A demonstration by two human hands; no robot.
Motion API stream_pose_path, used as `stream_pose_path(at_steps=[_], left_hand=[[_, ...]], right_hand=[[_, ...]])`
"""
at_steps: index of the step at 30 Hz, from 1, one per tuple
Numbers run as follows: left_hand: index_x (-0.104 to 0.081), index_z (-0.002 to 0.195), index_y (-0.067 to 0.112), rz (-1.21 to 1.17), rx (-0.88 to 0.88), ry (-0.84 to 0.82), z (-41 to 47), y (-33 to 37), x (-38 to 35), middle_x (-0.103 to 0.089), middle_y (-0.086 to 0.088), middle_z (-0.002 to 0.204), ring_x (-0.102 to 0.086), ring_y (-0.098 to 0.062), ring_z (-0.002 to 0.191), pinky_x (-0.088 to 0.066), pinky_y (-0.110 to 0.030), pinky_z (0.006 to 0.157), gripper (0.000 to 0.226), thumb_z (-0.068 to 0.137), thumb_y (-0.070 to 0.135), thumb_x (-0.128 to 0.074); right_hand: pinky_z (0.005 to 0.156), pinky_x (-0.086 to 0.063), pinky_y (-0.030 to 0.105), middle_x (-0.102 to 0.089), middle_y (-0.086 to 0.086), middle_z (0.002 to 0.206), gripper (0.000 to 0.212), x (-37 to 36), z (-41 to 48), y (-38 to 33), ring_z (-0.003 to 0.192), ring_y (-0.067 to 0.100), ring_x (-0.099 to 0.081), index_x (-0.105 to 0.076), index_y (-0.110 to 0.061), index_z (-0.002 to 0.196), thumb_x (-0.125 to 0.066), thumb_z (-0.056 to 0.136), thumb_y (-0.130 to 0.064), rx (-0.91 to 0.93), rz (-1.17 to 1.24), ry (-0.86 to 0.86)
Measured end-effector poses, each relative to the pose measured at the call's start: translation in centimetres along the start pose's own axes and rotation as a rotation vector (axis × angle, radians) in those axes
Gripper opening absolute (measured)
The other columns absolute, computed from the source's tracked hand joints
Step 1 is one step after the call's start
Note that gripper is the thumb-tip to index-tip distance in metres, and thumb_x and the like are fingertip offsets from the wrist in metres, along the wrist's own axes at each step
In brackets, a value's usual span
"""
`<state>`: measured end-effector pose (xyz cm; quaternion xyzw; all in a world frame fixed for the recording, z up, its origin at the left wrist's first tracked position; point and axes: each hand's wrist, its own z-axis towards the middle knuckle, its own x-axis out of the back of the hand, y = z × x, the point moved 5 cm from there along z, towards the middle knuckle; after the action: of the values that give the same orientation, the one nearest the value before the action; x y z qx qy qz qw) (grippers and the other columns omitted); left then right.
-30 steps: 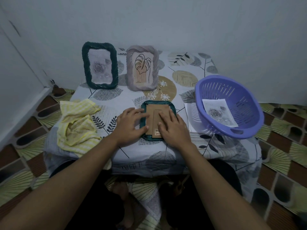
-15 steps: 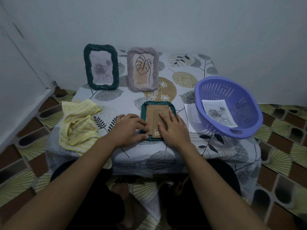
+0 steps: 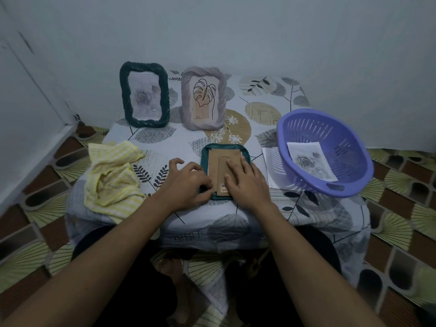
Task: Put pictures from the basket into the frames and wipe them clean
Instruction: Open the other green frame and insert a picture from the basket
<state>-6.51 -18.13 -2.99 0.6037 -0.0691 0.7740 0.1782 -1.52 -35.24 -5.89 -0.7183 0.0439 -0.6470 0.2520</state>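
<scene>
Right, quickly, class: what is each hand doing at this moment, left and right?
Left hand: fingers curled at the left edge of the teal frame; whether it grips cannot be told.
Right hand: open, flat on the cardboard back.

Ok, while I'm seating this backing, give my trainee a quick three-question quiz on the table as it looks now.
1. True or false: the teal round-cornered picture frame lies face-down, with its brown cardboard backing upward.
2. The unframed rose print lies: A in the purple plastic basket; B in a drawer; C in a cardboard box.
3. Which hand rests flat on the backing?
Key: 1 true; 2 A; 3 the right hand.
</scene>
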Motion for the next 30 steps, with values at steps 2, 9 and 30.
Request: stream_pose_path(at_steps=[2,9,30], left_hand=[[-0.074,0.08,0.032,-0.038,0.024,0.025,-0.1,-0.1,-0.3,-0.07,0.016,0.088,-0.063,-0.017,0.1,-0.027,-0.051,0.091,0.039,0.08,0.057,-0.043],[-0.056,0.074,0.048,-0.255,0.273,-0.049,0.2,-1.3,-1.4,-0.056,0.03,0.092,-0.043,-0.006,0.116,-0.019,-0.046,0.098,0.024,0.073,0.066,-0.039],[-0.027,0.152,0.021,-0.184,0.488,-0.049,1.3,-1.6,-3.9,-0.038,-0.003,0.154,-0.025,-0.026,0.146,-0.015,-0.051,0.117,0.081,0.092,0.075,-0.018]], right_hand=[[0.123,-0.009,0.043,-0.01,0.0,0.167,0.054,0.0,0.0,0.0,0.152,0.026,-0.008,-0.022,-0.041,0.155,-0.031,0.103,-0.052,0.002,-0.001,0.0],[0.123,-0.011,0.044,-0.012,0.001,0.167,0.054,-0.2,0.2,0.1,0.152,0.027,-0.011,-0.024,-0.041,0.154,-0.031,0.102,-0.053,0.007,-0.004,0.007],[0.122,-0.007,0.047,-0.004,-0.004,0.167,0.053,-0.3,0.5,0.3,0.153,0.028,-0.005,-0.019,-0.046,0.154,-0.026,0.103,-0.057,-0.006,0.003,-0.043]])
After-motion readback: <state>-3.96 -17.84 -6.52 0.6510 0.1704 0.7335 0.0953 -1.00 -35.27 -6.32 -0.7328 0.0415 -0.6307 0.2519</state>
